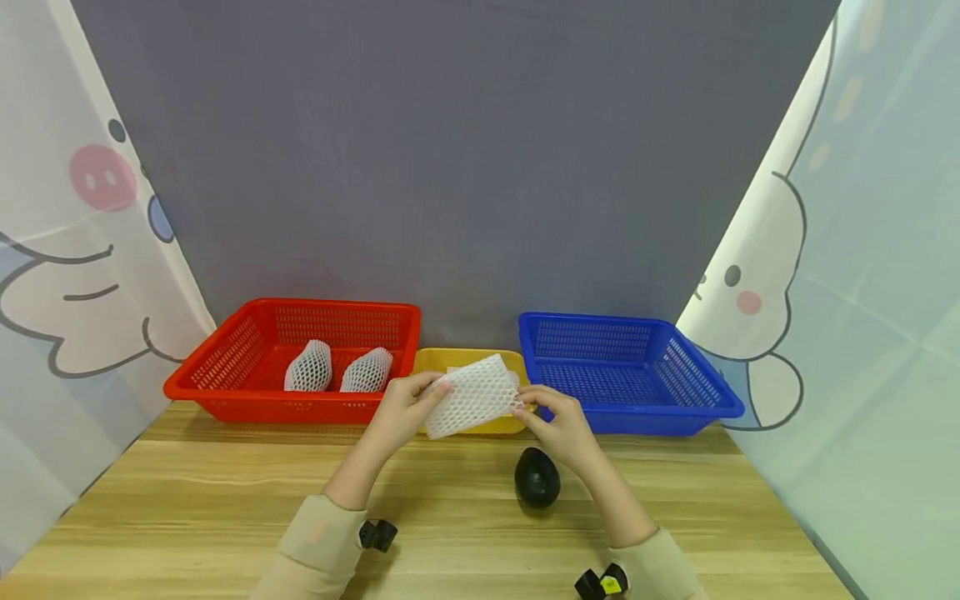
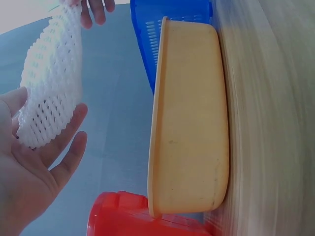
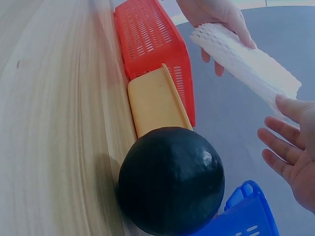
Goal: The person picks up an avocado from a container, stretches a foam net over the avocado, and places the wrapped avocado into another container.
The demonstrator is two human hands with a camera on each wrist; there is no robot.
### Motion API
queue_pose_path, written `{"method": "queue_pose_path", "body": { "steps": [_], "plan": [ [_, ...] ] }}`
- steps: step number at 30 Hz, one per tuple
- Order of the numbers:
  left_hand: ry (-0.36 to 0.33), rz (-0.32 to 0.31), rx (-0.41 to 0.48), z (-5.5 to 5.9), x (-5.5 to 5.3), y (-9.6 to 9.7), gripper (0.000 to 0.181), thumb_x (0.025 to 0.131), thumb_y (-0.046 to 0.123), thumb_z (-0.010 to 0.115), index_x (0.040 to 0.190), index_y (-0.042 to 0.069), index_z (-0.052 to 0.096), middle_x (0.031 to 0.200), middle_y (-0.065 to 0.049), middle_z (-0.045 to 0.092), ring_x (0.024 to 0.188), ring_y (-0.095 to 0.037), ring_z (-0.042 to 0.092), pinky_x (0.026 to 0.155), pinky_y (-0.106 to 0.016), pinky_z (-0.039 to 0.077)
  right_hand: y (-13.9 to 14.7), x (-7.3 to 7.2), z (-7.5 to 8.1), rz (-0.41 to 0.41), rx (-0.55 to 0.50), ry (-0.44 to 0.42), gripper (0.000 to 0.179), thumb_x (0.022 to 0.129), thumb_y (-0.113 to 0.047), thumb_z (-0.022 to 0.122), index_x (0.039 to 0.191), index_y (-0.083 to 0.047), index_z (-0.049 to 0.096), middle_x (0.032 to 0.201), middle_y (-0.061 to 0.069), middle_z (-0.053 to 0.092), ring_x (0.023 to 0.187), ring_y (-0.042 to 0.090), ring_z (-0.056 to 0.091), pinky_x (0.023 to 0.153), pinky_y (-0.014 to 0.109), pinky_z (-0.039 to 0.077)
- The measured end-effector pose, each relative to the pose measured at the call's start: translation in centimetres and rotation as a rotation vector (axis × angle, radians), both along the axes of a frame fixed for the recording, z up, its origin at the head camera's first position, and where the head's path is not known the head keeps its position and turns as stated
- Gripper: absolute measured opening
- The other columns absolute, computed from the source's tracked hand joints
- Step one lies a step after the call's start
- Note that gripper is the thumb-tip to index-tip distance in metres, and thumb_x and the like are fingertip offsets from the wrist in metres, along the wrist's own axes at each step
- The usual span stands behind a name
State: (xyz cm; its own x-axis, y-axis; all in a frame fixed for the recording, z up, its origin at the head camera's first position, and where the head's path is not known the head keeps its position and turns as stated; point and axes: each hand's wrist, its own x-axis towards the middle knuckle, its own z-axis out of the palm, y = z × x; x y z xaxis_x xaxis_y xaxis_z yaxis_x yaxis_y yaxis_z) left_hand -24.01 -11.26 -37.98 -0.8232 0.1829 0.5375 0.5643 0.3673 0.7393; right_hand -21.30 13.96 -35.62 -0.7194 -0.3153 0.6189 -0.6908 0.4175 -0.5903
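A white foam fruit net (image 1: 472, 397), flattened, is stretched between my two hands above the yellow bin. My left hand (image 1: 408, 406) pinches one end between thumb and fingers, as the left wrist view also shows. At the other end, my right hand (image 1: 553, 421) pinches the corner with thumb and forefinger; its other fingers (image 3: 283, 150) spread behind. A dark avocado (image 1: 537, 478) lies on the table just below my right hand and looms large in the right wrist view. The yellow bin (image 1: 517, 360) is partly hidden behind the net and hands.
At the left stands a red basket (image 1: 292, 407) with two bulging white foam nets (image 1: 309, 367) inside. A blue basket (image 1: 630, 421) stands at the right, its slotted floor showing. The wooden table (image 1: 465, 533) runs toward me, with a grey backdrop (image 1: 465, 167) behind the containers.
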Motion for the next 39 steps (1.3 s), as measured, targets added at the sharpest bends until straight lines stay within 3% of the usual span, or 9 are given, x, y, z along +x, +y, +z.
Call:
{"method": "queue_pose_path", "body": {
  "steps": [4,8,14,19,22,25,30,39],
  "plan": [
    [-0.017,-0.016,-0.001,0.0,0.0,0.1,0.025,0.093,0.019,0.064,0.109,0.000,0.069,0.102,-0.010,0.069,0.090,-0.021,0.065,0.075,-0.038,0.054,0.0,0.0,-0.1,0.027,-0.020,0.005,0.004,0.083,0.005,0.069,0.086,0.004,0.069,0.103,0.018,0.067,0.092,0.030,0.063,0.069,0.028,0.050],
    [-0.003,-0.025,-0.049,-0.1,0.0,0.4,0.028,0.092,0.018,0.065,0.116,0.003,0.068,0.110,-0.011,0.067,0.107,-0.027,0.061,0.088,-0.042,0.049,-0.2,0.0,-0.2,0.052,-0.053,-0.024,0.006,0.085,0.003,0.069,0.090,0.004,0.070,0.110,0.019,0.066,0.096,0.031,0.061,0.068,0.026,0.050],
    [0.048,0.026,-0.164,-0.1,0.1,0.7,0.040,0.088,0.022,0.071,0.124,0.008,0.064,0.118,-0.011,0.065,0.115,-0.032,0.056,0.095,-0.047,0.044,-0.5,-0.1,-0.5,0.067,-0.109,-0.065,0.007,0.086,0.002,0.067,0.092,0.005,0.070,0.119,0.021,0.061,0.101,0.033,0.060,0.070,0.025,0.051],
    [0.072,0.099,-0.302,-0.2,0.3,1.3,0.064,0.073,0.039,0.083,0.127,0.012,0.062,0.128,-0.013,0.059,0.120,-0.042,0.049,0.091,-0.054,0.045,-0.8,0.0,-0.6,0.065,-0.153,-0.090,0.006,0.086,0.004,0.066,0.090,0.007,0.069,0.125,0.027,0.055,0.100,0.035,0.059,0.077,0.034,0.053],
    [0.117,0.108,-0.358,-0.3,0.3,1.6,0.074,0.067,0.039,0.087,0.129,0.010,0.060,0.128,-0.013,0.058,0.117,-0.038,0.052,0.089,-0.051,0.047,-0.9,0.1,-0.5,0.060,-0.170,-0.101,0.006,0.086,0.005,0.066,0.091,0.009,0.068,0.127,0.030,0.051,0.105,0.038,0.057,0.081,0.043,0.052],
    [0.183,0.112,-0.396,-0.5,0.2,1.8,0.073,0.067,0.036,0.088,0.128,0.007,0.060,0.124,-0.012,0.061,0.112,-0.032,0.056,0.089,-0.047,0.048,-1.0,0.2,-0.5,0.063,-0.184,-0.104,0.007,0.086,0.005,0.066,0.091,0.010,0.068,0.128,0.030,0.050,0.107,0.039,0.055,0.082,0.048,0.051],
    [0.226,0.113,-0.387,-0.7,0.3,1.9,0.063,0.072,0.033,0.085,0.124,0.006,0.063,0.120,-0.013,0.063,0.110,-0.032,0.058,0.085,-0.045,0.050,-1.0,0.2,-0.5,0.063,-0.193,-0.095,0.009,0.086,0.004,0.067,0.092,0.011,0.068,0.128,0.029,0.051,0.107,0.038,0.055,0.081,0.046,0.052],
    [0.136,0.065,-0.323,-0.4,0.4,1.6,0.056,0.076,0.031,0.082,0.123,0.007,0.064,0.119,-0.010,0.064,0.106,-0.027,0.059,0.083,-0.041,0.051,-0.4,-0.1,-0.4,0.114,-0.167,-0.089,0.021,0.084,0.004,0.069,0.103,0.011,0.066,0.131,0.030,0.048,0.109,0.041,0.054,0.082,0.052,0.050]
  ]
}}
